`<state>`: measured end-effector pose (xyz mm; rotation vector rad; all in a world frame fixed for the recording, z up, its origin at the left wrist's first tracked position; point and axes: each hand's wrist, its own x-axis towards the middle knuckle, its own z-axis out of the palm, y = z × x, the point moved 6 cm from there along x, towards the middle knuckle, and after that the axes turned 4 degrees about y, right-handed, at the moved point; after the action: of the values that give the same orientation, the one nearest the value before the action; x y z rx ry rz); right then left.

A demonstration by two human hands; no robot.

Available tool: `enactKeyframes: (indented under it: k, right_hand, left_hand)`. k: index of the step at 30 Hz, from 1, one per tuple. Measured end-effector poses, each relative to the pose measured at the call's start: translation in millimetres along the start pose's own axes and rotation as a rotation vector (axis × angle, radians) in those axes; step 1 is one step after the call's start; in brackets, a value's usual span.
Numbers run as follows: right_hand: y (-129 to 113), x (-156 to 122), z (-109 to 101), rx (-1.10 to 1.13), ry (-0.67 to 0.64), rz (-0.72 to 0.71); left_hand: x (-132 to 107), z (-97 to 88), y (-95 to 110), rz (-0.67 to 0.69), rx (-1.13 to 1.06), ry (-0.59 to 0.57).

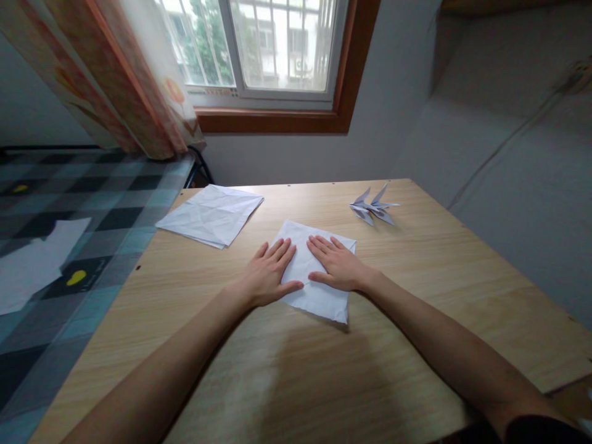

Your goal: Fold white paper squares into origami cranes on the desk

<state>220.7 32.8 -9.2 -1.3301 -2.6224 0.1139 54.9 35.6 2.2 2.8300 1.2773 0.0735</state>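
Note:
A white sheet of paper (319,303) lies roughly square on the wooden table in front of me, its near right corner lifting slightly off the surface. My left hand (272,271) rests flat on its left side, fingers stretched out and thumb pointing right. On the upper right part of the sheet lies my right hand (337,262), palm down with its fingers spread. Both thumbs point toward each other across the middle of the paper, with a gap between them. The paper under the palms is hidden.
Creased white sheets (215,213) lie at the table's far left. Folded paper cranes (374,206) sit at the far right of the wooden table (222,376). Left of the table, more paper (37,265) lies on a checked bedspread (118,216). A window (277,49) is behind.

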Motion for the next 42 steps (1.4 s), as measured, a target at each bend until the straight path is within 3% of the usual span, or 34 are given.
enactKeyframes:
  k: [3, 6, 9, 13, 17, 23, 26, 31, 33, 35, 38, 42]
  right_hand:
    - [27, -11, 0, 0.009, 0.013, 0.115]
    - [56, -21, -4, 0.119, 0.140, 0.258]
    - [75, -25, -16, 0.396, 0.406, 0.349]
    - [94, -29, -22, 1.011, 0.766, 0.578]
    - [89, -28, -14, 1.386, 0.790, 0.717]
    - [80, -24, -12, 1.703, 0.741, 0.755]
    - [72, -18, -13, 1.707, 0.665, 0.738]
    - [42, -8, -8, 1.612, 0.404, 0.624]
    - [38, -7, -5, 1.595, 0.387, 0.632]
    - [43, -8, -7, 1.569, 0.452, 0.646]
    - [58, -11, -21, 1.477, 0.657, 0.630]
    - [74, -18, -50, 1.212, 0.912, 0.529]
  left_hand:
    - [-3, -0.8, -4, -0.008, -0.004, -0.005]
    - [-7, -2.4, -9, -0.019, -0.009, 0.012]
    - [-10, -2.4, -15, -0.057, -0.002, 0.035]
    - [-12, -2.6, -20, -0.141, 0.015, 0.100]
    - [-11, -3.3, -19, -0.199, 0.026, 0.124]
    - [-11, -4.1, -19, -0.216, 0.042, 0.143]
    - [-12, -4.2, -18, -0.211, 0.044, 0.146]
    - [-13, -4.1, -17, -0.205, 0.019, 0.161]
    - [-13, -4.1, -19, -0.210, -0.019, 0.195]
    - [-12, -5.5, -23, -0.219, -0.084, 0.268]
    - [-13, -8.5, -33, -0.240, -0.215, 0.401]
    - [-13, -8.9, -44, -0.268, -0.374, 0.461]
